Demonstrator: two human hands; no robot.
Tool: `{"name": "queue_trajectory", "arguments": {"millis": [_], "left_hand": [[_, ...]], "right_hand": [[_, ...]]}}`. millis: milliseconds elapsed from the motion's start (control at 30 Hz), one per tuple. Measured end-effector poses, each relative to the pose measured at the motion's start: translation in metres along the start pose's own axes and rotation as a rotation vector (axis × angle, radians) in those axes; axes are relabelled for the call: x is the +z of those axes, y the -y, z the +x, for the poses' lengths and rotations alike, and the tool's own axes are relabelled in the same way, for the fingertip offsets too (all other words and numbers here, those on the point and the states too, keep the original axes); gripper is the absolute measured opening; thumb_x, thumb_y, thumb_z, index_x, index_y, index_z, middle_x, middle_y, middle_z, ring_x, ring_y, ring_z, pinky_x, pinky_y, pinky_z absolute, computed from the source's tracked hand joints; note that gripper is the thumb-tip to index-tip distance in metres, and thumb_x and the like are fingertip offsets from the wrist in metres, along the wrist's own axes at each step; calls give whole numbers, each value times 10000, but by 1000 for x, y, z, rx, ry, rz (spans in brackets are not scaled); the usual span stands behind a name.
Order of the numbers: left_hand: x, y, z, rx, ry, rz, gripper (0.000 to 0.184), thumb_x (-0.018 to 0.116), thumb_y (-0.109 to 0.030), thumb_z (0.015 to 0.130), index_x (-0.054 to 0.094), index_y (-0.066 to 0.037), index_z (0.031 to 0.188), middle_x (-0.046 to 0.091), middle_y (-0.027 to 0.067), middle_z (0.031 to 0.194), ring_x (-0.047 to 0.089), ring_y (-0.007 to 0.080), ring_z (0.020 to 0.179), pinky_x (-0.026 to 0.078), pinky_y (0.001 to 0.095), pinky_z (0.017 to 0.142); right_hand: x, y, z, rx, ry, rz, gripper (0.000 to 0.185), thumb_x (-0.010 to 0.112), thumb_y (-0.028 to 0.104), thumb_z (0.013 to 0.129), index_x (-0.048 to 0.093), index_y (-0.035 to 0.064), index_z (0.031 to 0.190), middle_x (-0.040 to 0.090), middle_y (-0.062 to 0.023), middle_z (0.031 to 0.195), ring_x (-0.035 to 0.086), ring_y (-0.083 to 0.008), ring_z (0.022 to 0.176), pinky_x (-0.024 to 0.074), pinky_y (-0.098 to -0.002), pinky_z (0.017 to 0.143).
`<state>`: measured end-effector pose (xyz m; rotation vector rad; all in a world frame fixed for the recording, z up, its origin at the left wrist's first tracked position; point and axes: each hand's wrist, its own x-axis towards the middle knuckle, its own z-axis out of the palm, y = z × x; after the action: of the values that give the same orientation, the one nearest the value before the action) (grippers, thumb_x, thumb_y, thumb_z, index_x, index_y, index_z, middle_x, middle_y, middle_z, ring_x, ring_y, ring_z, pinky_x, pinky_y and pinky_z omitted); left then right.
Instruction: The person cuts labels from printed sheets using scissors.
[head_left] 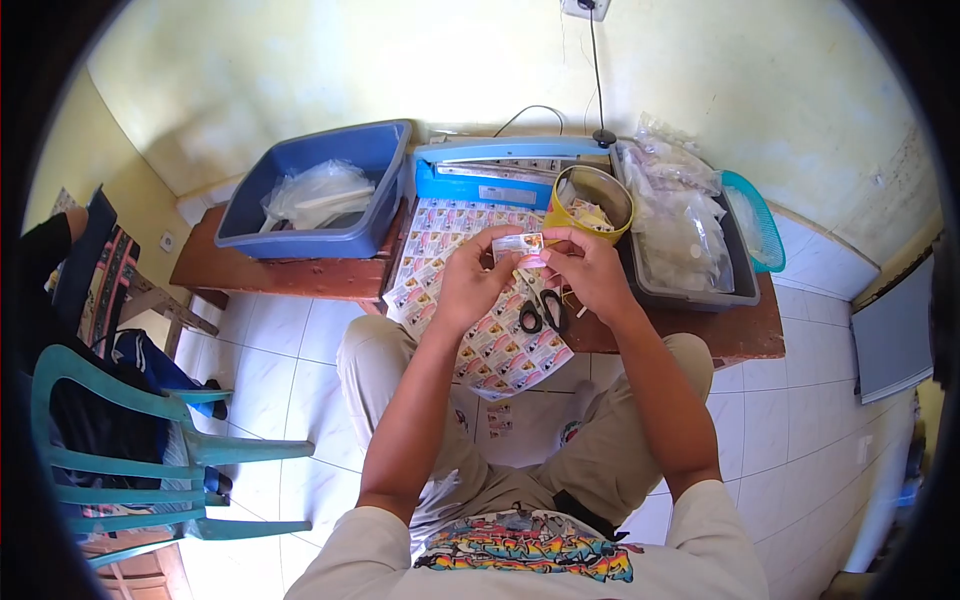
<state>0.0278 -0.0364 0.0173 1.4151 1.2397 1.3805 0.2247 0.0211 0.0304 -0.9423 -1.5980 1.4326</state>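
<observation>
Card, small and printed [518, 244], sits between the two hands, held up over the near edge of the bench [240, 265]. Left hand [476, 272] pinches its left end between thumb and fingers; right hand [590, 270] grips the right end the same way, so both are closed on the one piece, their fingertips near each other.

Just below the right hand is one pair of scissors [551, 309] with two black finger loops; the blades are hidden, and whether they touch that hand I cannot tell. Beneath lie printed sheets [510, 350], at least two, overlapping, their exact number unclear.

Around the work stand one yellow tub [556, 220] holding cut pieces, just beyond the right hand; one blue machine [465, 188] behind the sheets; one blue basin [300, 244] with clear plastic to the left; one dark tray [690, 297] of plastic packs to the right, with one turquoise basket [768, 240] beside it. A few small printed slips [499, 421] lie on the floor between the feet
</observation>
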Motion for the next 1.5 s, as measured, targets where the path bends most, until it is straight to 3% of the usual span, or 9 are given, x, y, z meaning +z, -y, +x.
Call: {"name": "queue_trajectory", "arguments": {"millis": [267,400,567,1033,1233,1300,1333,1400,1500], "left_hand": [[-2,-30,13,67,-160,-168,455,670,-26,991,460,-37,1395,694,130,945,701,146,786,595,276,667],[-11,-31,27,52,-204,-224,309,646,-14,1000,514,-8,1279,708,126,922,728,160,764,613,284,644],[-12,-30,43,25,-23,-76,124,670,-27,993,672,47,1093,729,101,1018,735,153,832,630,275,719],[-6,42,51,-180,-90,-213,161,726,-55,960,708,40,1089,747,91,971,722,127,817,623,268,726],[-10,48,55,-206,-164,-88,172,743,-63,946,708,37,1081,752,96,975,725,127,806,620,271,736],[-11,53,56,-194,-199,-165,179,786,-81,909,729,13,1050,756,78,875,721,100,759,579,239,671],[-12,55,57,-203,-200,-167,179,786,-81,909,729,13,1050,756,78,875,721,100,759,579,239,671],[-15,59,60,-195,-195,-198,175,784,-74,909,728,14,1050,756,67,887,720,100,762,590,242,695],[-21,59,63,-214,-191,-176,169,776,-67,915,728,19,1051,757,65,902,722,100,770,600,244,716]], "right_hand": [[7,36,21,-6,3,60,262,692,32,950,630,-84,1176,730,-147,940,735,-165,784,629,-289,688],[8,45,32,35,26,41,248,683,48,975,611,-57,1188,716,-121,931,712,-155,794,610,-289,722],[7,33,47,39,18,119,244,700,50,954,611,-88,1135,735,-169,939,745,-185,767,637,-298,679],[14,-22,57,129,13,127,249,685,26,971,606,-85,1179,735,-149,949,750,-180,808,645,-289,721],[19,-29,40,259,-31,73,355,721,76,959,612,-35,1278,743,-122,965,738,-169,817,617,-284,728],[16,-31,32,140,19,-481,500,777,127,901,591,2,1348,725,-151,1054,748,-258,871,611,-376,776],[15,-38,26,149,22,-481,500,777,127,901,591,2,1348,725,-151,1054,748,-258,871,611,-376,776],[14,-52,16,-53,83,-1005,621,810,187,843,567,34,1393,669,-180,1196,720,-355,981,577,-476,861],[21,-53,7,147,165,-1057,689,803,220,833,523,47,1439,609,-199,1292,679,-409,1059,548,-530,910]]}}
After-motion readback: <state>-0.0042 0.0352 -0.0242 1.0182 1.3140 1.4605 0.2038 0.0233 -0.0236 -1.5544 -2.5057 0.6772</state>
